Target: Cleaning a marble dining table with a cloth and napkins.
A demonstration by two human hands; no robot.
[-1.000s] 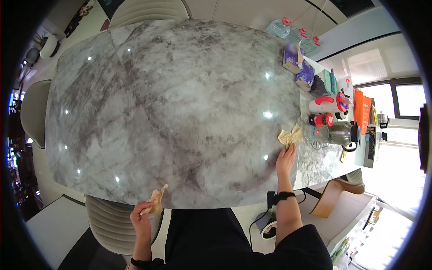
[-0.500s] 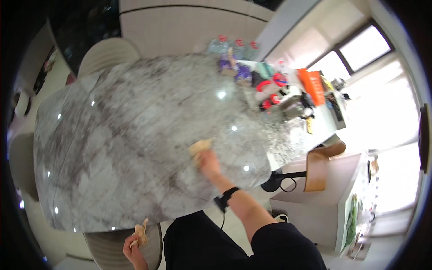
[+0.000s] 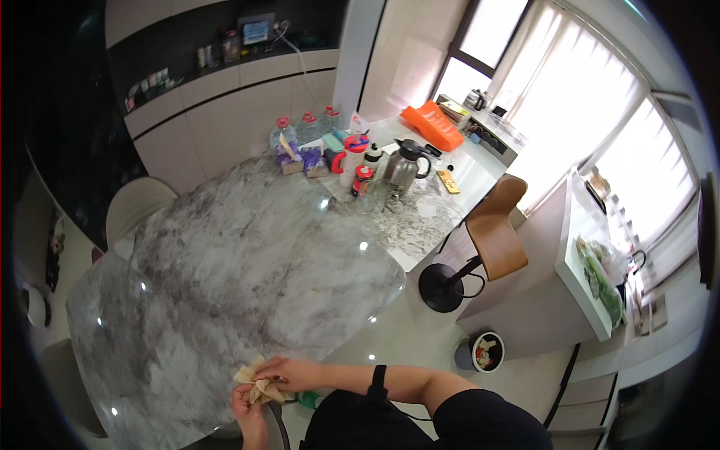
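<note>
Left hand gripping beige cloth, right hand pinching it too (one piece or two, cannot tell). Cloth sitting bunched at near edge of table. Tucking loose ends inward seems advisable.

Overexposed window, glints on tabletop, curved edges

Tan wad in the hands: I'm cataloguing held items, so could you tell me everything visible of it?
The tan wad is pale, thin and soft-looking, like cloth or paper towel, bunched into uneven folds with loose edges sticking out. Both hands grip it: the left hand from below in the picture, the right hand from the right. It sits by the near edge of the grey marbled table; whether it touches the top, or is several pieces, I can't tell.
</note>
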